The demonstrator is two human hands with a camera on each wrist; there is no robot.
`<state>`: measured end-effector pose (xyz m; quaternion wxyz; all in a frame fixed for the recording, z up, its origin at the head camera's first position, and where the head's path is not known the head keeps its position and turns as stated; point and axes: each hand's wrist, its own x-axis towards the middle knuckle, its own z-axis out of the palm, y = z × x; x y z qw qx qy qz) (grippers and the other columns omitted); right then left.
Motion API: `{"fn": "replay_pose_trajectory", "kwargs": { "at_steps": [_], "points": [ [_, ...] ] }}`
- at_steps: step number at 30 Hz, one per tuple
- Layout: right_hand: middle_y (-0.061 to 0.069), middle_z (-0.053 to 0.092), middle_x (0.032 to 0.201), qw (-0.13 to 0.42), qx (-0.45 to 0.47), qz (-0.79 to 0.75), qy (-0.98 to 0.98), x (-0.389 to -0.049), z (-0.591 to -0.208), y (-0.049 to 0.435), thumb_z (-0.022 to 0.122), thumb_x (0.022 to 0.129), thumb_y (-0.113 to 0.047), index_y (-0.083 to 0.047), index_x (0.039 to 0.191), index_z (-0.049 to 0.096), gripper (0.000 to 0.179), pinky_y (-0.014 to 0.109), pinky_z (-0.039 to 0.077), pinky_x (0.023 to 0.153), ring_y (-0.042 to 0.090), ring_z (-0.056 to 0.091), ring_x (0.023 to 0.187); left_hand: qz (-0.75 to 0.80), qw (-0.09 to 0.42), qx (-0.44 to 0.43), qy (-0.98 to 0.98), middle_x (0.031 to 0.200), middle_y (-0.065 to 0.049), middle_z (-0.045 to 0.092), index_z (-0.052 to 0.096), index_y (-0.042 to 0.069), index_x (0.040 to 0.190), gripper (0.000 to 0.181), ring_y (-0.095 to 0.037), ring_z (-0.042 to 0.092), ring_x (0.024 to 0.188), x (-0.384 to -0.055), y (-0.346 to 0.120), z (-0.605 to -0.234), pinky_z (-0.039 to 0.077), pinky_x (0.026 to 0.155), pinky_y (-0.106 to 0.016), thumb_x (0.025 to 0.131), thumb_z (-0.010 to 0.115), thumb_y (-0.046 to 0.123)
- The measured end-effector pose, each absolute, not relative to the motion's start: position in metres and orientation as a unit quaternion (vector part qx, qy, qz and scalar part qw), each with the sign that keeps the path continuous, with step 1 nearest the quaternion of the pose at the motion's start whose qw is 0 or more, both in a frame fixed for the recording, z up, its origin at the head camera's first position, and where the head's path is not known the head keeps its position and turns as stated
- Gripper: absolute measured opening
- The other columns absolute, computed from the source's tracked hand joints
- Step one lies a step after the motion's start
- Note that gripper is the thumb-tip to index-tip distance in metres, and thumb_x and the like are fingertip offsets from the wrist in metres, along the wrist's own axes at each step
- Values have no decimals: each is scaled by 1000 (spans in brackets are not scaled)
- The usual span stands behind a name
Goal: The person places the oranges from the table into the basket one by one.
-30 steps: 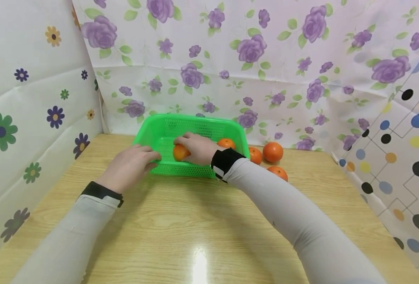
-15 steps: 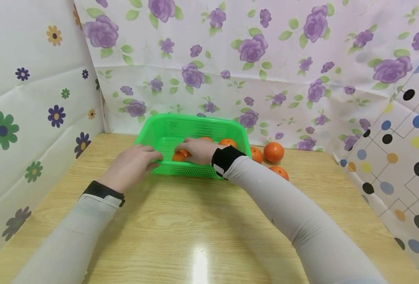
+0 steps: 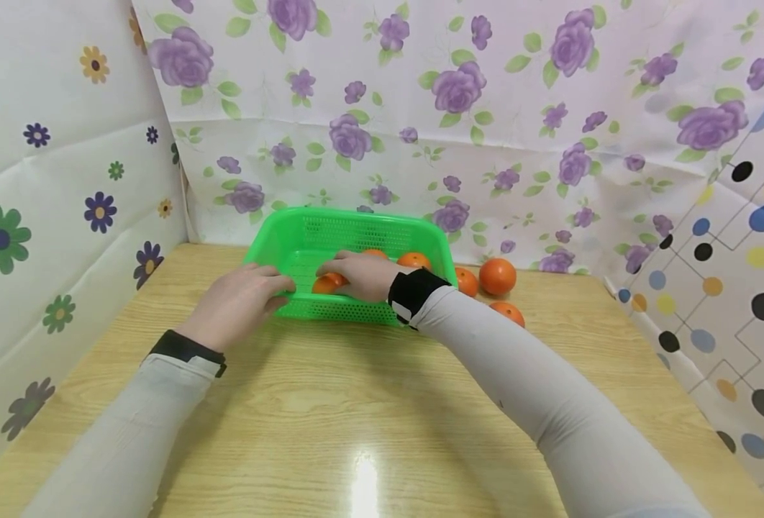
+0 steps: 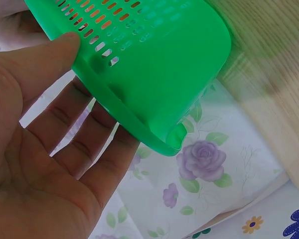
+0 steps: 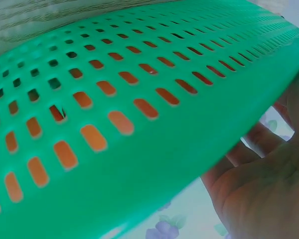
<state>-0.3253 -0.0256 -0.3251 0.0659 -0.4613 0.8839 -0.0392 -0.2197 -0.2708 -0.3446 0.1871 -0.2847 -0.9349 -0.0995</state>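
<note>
- a rose-patterned sheet (image 3: 531,93) stands behind a wooden table (image 3: 330,410).
- on the table, near the sheet, sits the green basket (image 3: 269,244), upright, its long axis running left to right and its open top facing up.
- the left hand (image 3: 238,301) grips the basket's near rim by the left corner, thumb outside and fingers over the inner side.
- the right hand (image 3: 365,275) reaches into the basket, fingers curved over an orange fruit (image 3: 326,285), thumb against it; the fingertips are partly hidden, so the firmness of that hold is hard to judge.
- that hand sits lower than a second ago, and a second fruit (image 3: 375,253) now shows behind it.
- a third fruit (image 3: 414,261) lies at the basket's right end.
- three loose fruits (image 3: 498,277) rest on the table just right of the basket, unmoved.
</note>
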Motion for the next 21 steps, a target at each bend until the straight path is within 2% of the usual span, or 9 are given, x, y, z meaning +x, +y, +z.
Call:
{"fn": "replay_pose_trajectory", "kwargs": {
  "at_steps": [6,13,15,21],
  "points": [
    [15,60,151,63,-467,-42,881,-322,-321,-18,69,112,-21,-10,159,58,50,37,54,111,30,61,135,-98,189,-285,-935,107,-9,77,82,9,112,19,-32,71,97,-220,-271,-345,64,85,-48,95,87,5],
    [15,55,158,60,-435,-70,896,-316,-309,6,68,113,-26,-14,163,54,53,42,56,108,31,61,134,-100,196,-287,-932,105,-8,77,82,9,111,19,-32,71,96,-221,-272,-348,63,85,-48,93,88,4],
    [13,55,159,42,-425,-78,901,-316,-306,16,69,112,-25,-16,163,55,53,43,55,110,31,60,139,-103,196,-286,-932,106,-8,77,82,8,111,19,-32,71,96,-221,-272,-348,63,85,-48,93,88,4],
    [14,60,155,-40,-414,-113,902,-318,-302,52,77,108,-18,-11,157,61,52,45,57,109,33,60,139,-108,193,-283,-933,108,-8,78,82,9,113,20,-32,71,99,-221,-272,-348,63,87,-49,94,88,4]
  ]
}}
